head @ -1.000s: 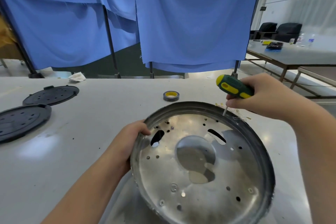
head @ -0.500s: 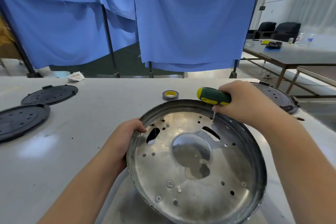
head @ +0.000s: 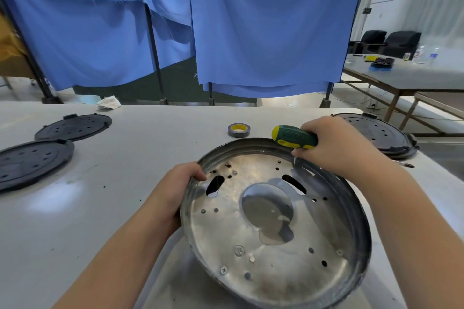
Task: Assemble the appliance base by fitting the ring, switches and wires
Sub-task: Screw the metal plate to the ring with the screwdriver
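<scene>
A round shiny metal appliance base (head: 273, 253) with a raised rim, several holes, two slots and a large central opening is tilted toward me on the white table (head: 140, 148). My left hand (head: 175, 190) grips its left rim, thumb hooked over the edge. My right hand (head: 334, 145) holds a green-and-yellow screwdriver (head: 293, 137) by the handle. The thin tip points down onto the plate near the far rim. No ring, switches or wires are visible in the base.
A grey roll of tape with a yellow core (head: 238, 129) lies just beyond the base. Two black perforated lids (head: 72, 126) (head: 30, 160) lie at the left, another black lid (head: 381, 135) at the right. Blue curtains hang behind the table; a second table stands far right.
The base and both hands have shifted left and slightly closer. The screwdriver moved from outside the far right rim to inside it, tip now on the plate.
</scene>
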Motion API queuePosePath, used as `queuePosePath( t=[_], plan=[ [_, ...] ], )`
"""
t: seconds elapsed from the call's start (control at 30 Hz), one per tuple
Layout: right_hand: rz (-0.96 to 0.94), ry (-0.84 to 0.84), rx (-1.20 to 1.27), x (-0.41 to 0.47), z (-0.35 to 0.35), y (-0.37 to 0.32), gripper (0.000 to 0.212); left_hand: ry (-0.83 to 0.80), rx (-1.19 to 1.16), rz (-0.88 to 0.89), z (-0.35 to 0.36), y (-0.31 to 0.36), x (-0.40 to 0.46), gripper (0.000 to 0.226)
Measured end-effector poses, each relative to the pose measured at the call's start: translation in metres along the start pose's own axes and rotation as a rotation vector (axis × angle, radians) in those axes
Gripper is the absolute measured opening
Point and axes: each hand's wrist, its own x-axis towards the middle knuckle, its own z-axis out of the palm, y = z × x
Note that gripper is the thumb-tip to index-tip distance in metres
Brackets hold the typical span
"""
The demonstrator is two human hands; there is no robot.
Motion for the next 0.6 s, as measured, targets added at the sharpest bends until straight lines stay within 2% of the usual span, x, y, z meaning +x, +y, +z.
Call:
queuePosePath(
  t=[0.2, 0.47, 0.6],
  plan=[
    [0.029, -0.065, -0.164, 0.002, 0.007, -0.008, 0.029, 0.007, 0.014, 0.004, 0.001, 0.000, 0.000, 0.010],
    [0.071, -0.150, -0.256, 0.000, 0.008, -0.018, 0.009, 0.020, 0.027, -0.005, 0.001, 0.000, -0.001, 0.011],
    [0.081, -0.188, -0.239, -0.003, 0.004, -0.016, 0.010, 0.016, 0.036, 0.000, 0.001, 0.000, 0.000, 0.008]
  ],
)
